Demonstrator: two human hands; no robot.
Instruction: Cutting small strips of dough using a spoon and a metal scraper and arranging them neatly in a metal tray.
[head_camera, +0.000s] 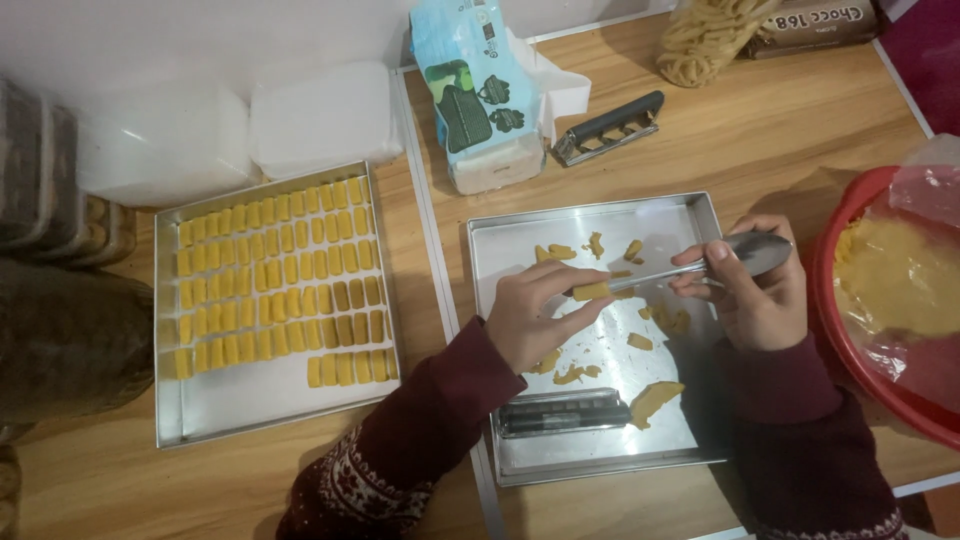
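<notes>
1. wooden table with two metal trays.
2. left hand pinches a yellow dough piece over the right tray.
3. right hand, at 3 o'clock of the piece, grips a metal tool.
4. at 9 o'clock, the left tray holds rows of pieces.

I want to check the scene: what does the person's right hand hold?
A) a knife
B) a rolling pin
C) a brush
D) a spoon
D: the right hand grips a metal spoon over the steel tray, while the left hand pinches a yellow dough piece at its handle end.
</notes>
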